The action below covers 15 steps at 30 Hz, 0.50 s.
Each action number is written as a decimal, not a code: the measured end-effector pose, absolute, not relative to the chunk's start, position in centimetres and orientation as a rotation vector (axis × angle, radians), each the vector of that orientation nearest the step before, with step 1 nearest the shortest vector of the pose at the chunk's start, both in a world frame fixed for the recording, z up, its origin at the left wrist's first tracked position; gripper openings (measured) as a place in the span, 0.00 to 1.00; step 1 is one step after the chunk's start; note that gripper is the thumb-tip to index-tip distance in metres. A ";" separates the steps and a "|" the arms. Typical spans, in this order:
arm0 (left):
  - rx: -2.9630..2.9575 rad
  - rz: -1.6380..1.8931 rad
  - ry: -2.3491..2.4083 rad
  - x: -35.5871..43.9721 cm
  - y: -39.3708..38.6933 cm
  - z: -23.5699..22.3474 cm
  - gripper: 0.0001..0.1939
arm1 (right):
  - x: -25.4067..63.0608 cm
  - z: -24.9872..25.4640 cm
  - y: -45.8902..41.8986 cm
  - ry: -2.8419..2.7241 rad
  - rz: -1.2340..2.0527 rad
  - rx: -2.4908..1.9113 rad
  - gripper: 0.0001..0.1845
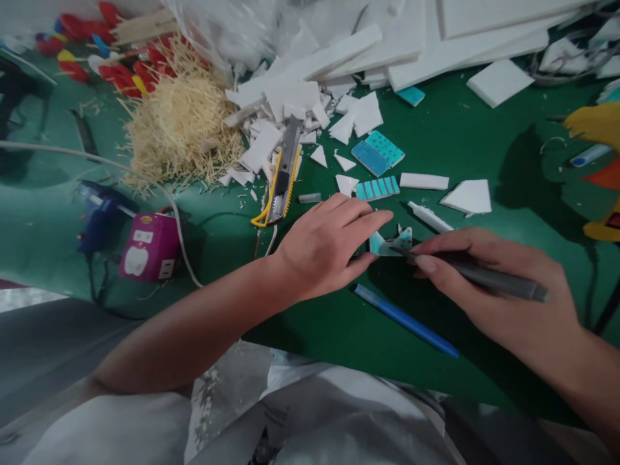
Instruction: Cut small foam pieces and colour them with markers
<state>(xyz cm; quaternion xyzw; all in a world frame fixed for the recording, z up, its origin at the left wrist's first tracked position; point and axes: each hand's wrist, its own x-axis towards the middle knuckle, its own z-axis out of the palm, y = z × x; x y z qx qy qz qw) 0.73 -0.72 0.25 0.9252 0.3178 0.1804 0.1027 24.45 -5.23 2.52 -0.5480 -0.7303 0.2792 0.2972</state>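
My right hand (pixel 537 297) grips a dark grey marker pen (pixel 498 279), its tip touching a small turquoise piece of foam board (pixel 385 247) with a cut-out edge and dark marks. From the left, my left hand (pixel 322 242) steadies that piece, thumb and forefinger at its near side; the fingertips partly cover it. Just in front of my right hand lies a blue pen (pixel 407 321). Beyond the piece are a white pen (pixel 429 216), a striped turquoise strip (pixel 378 188) and a turquoise-and-blue dotted block (pixel 378 154).
A yellow box cutter (pixel 283 177) lies left of the foam scraps (pixel 290 103). Farther left are a heap of straw-like shreds (pixel 181 116), a purple plug adapter (pixel 150 248) and a blue glue gun (pixel 104 216). White foam sheets (pixel 465 55) stack at the back of the green table (pixel 310 323).
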 end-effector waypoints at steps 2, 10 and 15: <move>2.728 0.527 0.937 0.7 -0.7 0.3 0.20 | 24.5 2.4 -5.3 -1.942 0.749 -1.466 0.03; 2.716 0.503 0.933 0.7 -0.7 0.2 0.20 | 24.6 2.9 -5.3 -1.880 0.838 -1.498 0.04; 2.727 0.520 0.940 0.6 -0.7 0.2 0.20 | 24.6 2.7 -5.5 -1.898 0.827 -1.467 0.04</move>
